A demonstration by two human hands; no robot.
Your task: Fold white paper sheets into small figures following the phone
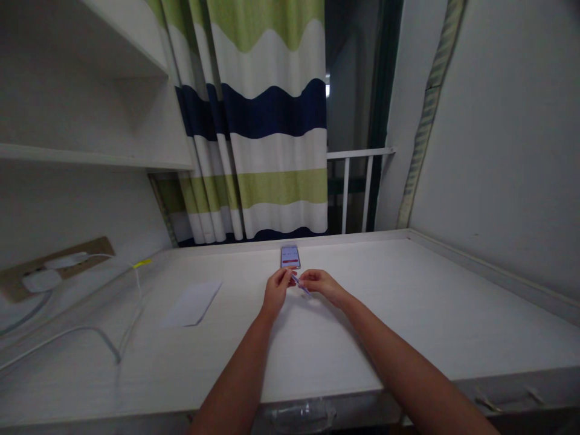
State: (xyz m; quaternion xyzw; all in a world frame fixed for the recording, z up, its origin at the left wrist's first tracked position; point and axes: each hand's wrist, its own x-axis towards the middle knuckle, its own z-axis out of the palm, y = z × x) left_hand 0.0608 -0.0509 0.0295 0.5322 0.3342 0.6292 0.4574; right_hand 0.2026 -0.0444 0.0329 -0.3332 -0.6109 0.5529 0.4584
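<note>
Both of my hands meet over the middle of the white desk [408, 314]. My left hand [277, 291] and my right hand [319, 284] are closed in pinches on a thin pen-like stick [301, 285] held between them. It is small and bluish; I cannot make out more of it. Just beyond my fingers a phone [290, 256] lies flat on the desk with its screen lit.
A white sheet of paper [193, 303] lies left of my hands. White cables [90, 329] run across the left side from plugs in a wall socket strip [54, 266]. Shelves hang at upper left. A striped curtain [267, 121] and a white railing [357, 181] stand behind the desk.
</note>
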